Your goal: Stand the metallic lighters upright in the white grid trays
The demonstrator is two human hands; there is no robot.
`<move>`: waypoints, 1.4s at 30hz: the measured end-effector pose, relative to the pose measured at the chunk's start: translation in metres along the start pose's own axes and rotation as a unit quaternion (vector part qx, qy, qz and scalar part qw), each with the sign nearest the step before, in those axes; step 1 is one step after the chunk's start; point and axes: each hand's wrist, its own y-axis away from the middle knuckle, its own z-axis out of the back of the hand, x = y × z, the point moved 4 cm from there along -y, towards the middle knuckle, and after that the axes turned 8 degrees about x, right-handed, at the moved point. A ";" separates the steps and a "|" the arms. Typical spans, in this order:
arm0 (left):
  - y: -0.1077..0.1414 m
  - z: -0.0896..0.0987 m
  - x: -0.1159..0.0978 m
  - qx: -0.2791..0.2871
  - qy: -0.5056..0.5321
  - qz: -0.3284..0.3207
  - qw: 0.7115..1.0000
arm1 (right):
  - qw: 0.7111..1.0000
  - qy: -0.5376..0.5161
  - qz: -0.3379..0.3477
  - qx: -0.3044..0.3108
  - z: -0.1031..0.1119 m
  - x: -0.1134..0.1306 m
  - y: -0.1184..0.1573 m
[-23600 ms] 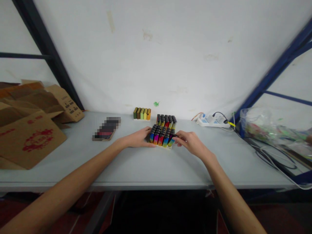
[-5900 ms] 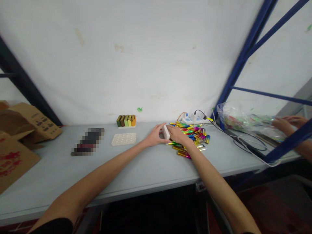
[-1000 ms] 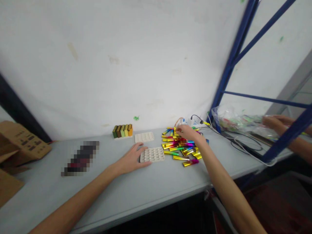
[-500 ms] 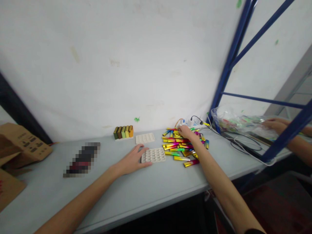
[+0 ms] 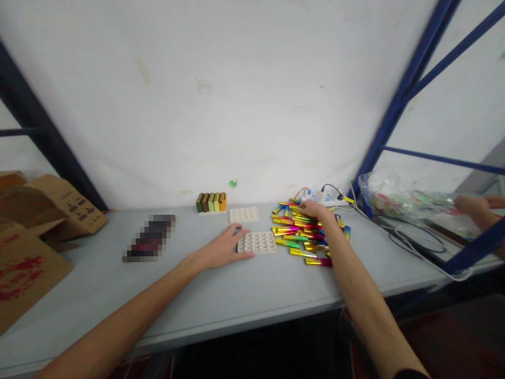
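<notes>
My left hand (image 5: 225,248), thumb and fingers wide apart, rests around the left end of an off-white, rectangular, socketed tray (image 5: 258,243) just below centre frame. My right hand (image 5: 315,209) curls over shiny gold-and-multicoloured, tube-like pieces (image 5: 284,230) heaped right of centre; whether it grips one, I can't tell. This looks like picking; the next move seems to call for a narrow pinch.

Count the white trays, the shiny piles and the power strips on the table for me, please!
White trays: 3 (the near tray by the left hand, the far tray, the base tray under the gold-topped block)
Shiny pile: 1, by the right hand; its pieces overlap too much to count
Power strip: 1
Total: 5
</notes>
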 end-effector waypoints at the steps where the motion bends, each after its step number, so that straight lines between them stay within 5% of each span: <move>1: 0.000 0.000 0.000 0.002 0.000 0.001 1.000 | 1.000 -0.001 0.005 -0.008 0.000 0.001 0.000; 8: 0.001 -0.001 -0.001 0.011 0.005 0.008 1.000 | 0.989 -0.037 0.065 -0.127 0.012 0.023 0.021; 13: 0.000 -0.003 0.000 0.010 0.011 0.008 1.000 | 0.943 -0.170 0.187 -0.218 0.026 0.065 0.040; 18: 0.000 -0.003 0.001 -0.010 0.029 -0.004 1.000 | 0.905 -0.310 0.233 -0.177 0.023 0.109 0.056; 26: -0.003 -0.006 0.003 -0.082 0.081 -0.001 0.993 | 0.884 -0.343 0.309 -0.067 -0.006 0.166 0.072; 32: 0.002 -0.003 0.012 -0.100 0.074 0.037 0.992 | 0.795 -0.527 0.291 0.077 -0.040 0.192 0.078; 35: 0.004 0.001 0.015 -0.097 0.070 0.023 0.993 | 0.803 -0.537 0.256 0.042 -0.050 0.198 0.077; 42: 0.002 0.002 0.015 -0.102 0.082 -0.003 0.991 | 0.879 -0.421 0.196 -0.110 -0.055 0.197 0.074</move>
